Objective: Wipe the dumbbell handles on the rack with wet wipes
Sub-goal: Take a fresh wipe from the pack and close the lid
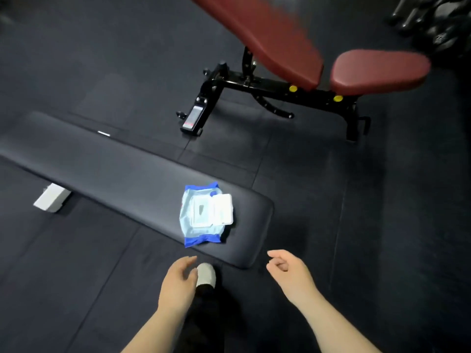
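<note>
While both hands hover empty just short of flat bench point(102, 164), no wipe drawn yet. Left hand point(178, 278): fingers loose, slightly apart, gripping nothing. Wet wipes pack point(205, 214) lies flat near bench's right end, white lid flipped open, likely parked there for easy pulling. Pack print unreadable. Right hand point(288, 273): fingers loosely curled, empty. Dumbbells point(433, 21) blurred, far upper right, well apart.

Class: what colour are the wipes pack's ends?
The ends of the wipes pack are bright blue; head view.
</note>
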